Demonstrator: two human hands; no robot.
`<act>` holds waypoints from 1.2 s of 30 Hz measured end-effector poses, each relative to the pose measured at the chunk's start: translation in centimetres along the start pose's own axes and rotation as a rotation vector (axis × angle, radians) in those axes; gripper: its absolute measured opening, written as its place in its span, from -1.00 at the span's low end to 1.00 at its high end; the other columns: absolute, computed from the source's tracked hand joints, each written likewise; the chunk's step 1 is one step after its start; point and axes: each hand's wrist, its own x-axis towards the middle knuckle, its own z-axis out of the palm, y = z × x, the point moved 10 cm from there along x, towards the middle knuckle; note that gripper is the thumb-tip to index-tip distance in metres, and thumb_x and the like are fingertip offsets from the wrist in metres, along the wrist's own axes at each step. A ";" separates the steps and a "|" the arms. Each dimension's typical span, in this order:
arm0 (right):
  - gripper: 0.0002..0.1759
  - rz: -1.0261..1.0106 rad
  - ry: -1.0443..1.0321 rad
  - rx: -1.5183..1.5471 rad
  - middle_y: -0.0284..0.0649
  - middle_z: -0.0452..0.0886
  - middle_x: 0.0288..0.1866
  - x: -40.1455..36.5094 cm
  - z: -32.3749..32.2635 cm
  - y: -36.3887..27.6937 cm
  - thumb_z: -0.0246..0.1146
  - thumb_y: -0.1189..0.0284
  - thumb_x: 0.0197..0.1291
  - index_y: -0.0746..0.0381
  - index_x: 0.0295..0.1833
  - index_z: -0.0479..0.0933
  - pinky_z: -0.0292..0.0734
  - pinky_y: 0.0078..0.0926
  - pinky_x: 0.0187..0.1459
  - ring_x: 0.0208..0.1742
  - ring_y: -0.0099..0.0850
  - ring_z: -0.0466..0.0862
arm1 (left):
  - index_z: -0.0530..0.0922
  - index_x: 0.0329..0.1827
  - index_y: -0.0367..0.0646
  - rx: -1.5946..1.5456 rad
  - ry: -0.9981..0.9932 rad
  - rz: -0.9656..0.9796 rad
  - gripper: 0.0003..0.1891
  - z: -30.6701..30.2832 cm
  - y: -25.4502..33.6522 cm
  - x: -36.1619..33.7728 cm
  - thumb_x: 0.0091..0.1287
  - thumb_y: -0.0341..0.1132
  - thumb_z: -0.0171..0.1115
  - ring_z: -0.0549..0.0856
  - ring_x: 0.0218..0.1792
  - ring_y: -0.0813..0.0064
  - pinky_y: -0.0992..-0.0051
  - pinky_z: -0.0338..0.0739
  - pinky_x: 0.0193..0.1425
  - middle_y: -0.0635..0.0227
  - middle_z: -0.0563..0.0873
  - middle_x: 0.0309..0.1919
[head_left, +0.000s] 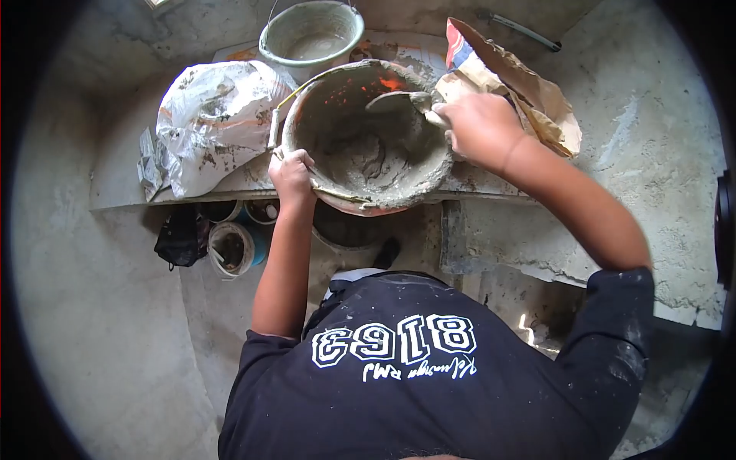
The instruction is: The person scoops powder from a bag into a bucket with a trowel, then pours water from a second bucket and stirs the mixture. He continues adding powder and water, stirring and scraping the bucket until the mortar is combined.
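A large mortar-coated bucket [337, 165] is tilted toward me at the edge of the ledge, with patches of orange showing through inside. Wet grey mortar [376, 161] lies in its bottom and clings to the walls. My left hand [291, 175] is closed on the bucket's left rim, near the wire handle and its grip. At the right rim, my right hand [477, 129] is wrapped round the handle of a trowel [392, 98]. The trowel's mortar-covered blade reaches into the upper part of the bucket; its handle is mostly hidden by my fingers.
Behind stands a second bucket [310, 34] with grey residue. A dirty white sack [218, 123] lies left on the concrete ledge [115, 188], a torn paper bag [548, 107] right. Below are a small pail [231, 249] and a black bag [182, 236]. A tube-like object [521, 31] lies at the back.
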 end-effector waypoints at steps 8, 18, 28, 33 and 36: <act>-0.35 0.364 -0.191 2.066 -0.33 0.51 -0.33 -12.8 8.1 2.3 0.19 0.26 0.42 0.30 0.50 0.22 0.29 -0.81 -0.63 -0.41 -0.70 0.45 | 0.38 0.02 -0.27 0.108 -0.028 -0.024 -0.56 0.4 1.7 0.9 0.06 -0.50 0.28 0.54 -0.20 0.44 0.45 0.48 -0.02 0.32 0.49 -0.19; -0.28 0.564 0.229 2.226 -0.24 0.47 -0.41 -22.3 9.8 -1.3 0.25 0.23 0.37 0.27 0.51 0.18 0.28 -0.78 -0.66 -0.67 -0.68 0.29 | 0.61 -0.03 -0.35 0.514 -0.166 0.088 -0.71 2.4 4.8 1.9 0.26 -0.37 0.32 0.66 -0.29 0.41 0.39 0.54 -0.13 0.26 0.69 -0.34; -0.41 0.662 0.504 2.331 -0.24 0.46 -0.35 -28.1 9.7 -6.3 0.07 0.25 0.48 0.25 0.50 0.16 0.32 -0.69 -0.69 -0.71 -0.64 0.35 | 0.48 -0.09 -0.22 -0.263 -0.729 -0.360 -0.83 13.2 14.1 -5.5 0.47 -0.28 0.11 0.53 -0.43 0.59 0.60 0.42 -0.30 0.42 0.55 -0.45; -0.52 0.955 0.782 2.171 -0.24 0.45 -0.33 -36.3 10.9 -8.7 0.04 0.27 0.48 0.26 0.39 0.25 0.33 -0.65 -0.68 -0.69 -0.61 0.36 | 0.38 -0.27 -0.10 0.131 -1.212 -0.239 -0.70 19.8 13.7 -13.2 0.53 -0.08 0.04 0.09 -0.69 0.78 0.63 -0.07 -0.58 0.71 0.14 -0.68; -0.56 1.148 0.899 2.119 -0.23 0.46 -0.32 -43.2 13.2 -10.6 0.07 0.27 0.46 0.26 0.33 0.29 0.33 -0.63 -0.67 -0.68 -0.60 0.37 | 0.38 -0.24 -0.13 0.141 -1.312 -0.257 -0.64 20.5 14.3 -18.0 0.55 0.00 -0.01 0.06 -0.68 0.78 0.64 -0.10 -0.59 0.72 0.13 -0.67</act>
